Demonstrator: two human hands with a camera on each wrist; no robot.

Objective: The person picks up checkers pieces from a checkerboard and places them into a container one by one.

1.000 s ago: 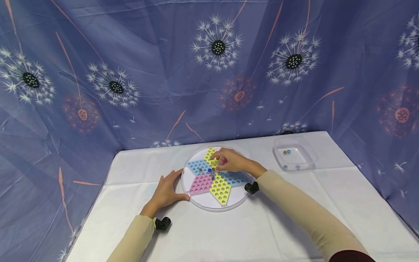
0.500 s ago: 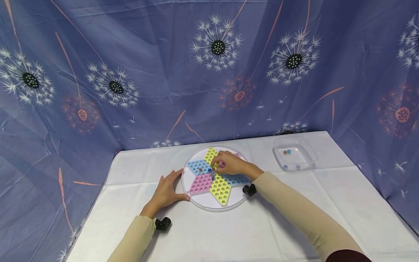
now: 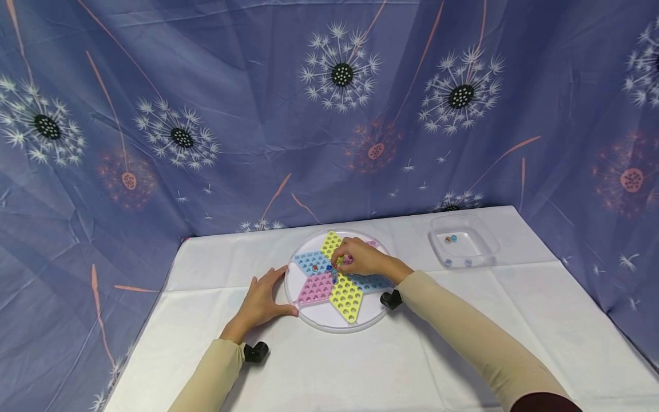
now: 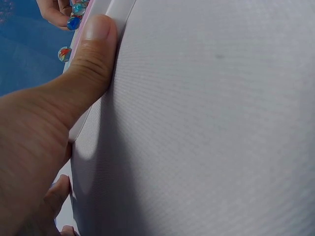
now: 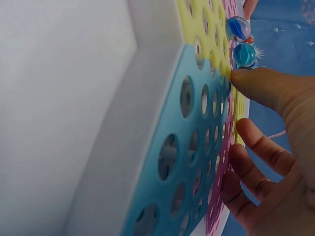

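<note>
A round Chinese checkers board [image 3: 323,327] with a star of yellow, blue and pink holes lies on the table. My left hand [image 3: 264,300] rests at its left rim, thumb and fingers spread apart. Over the star's middle, my right hand [image 3: 366,258] has thumb and index finger at a red-orange marble [image 3: 337,265], seemingly pinching it; the fingertips partly hide it. A blue marble [image 3: 329,268] sits just left of it. In the right wrist view, a teal marble [image 5: 244,54] and a blue-swirled marble [image 5: 238,28] stand by the thumb. Another orange marble [image 3: 315,268] lies in the left blue section.
A clear plastic container [image 3: 486,262] with several marbles [image 3: 451,239] stands to the right of the board. White cloth [image 3: 360,372] covers the table. A blue dandelion-patterned curtain [image 3: 247,114] hangs behind and at both sides.
My right hand has come slightly down and left, its thumb and index finger drawing together at the red-orange marble. My left hand has stayed at the rim.
</note>
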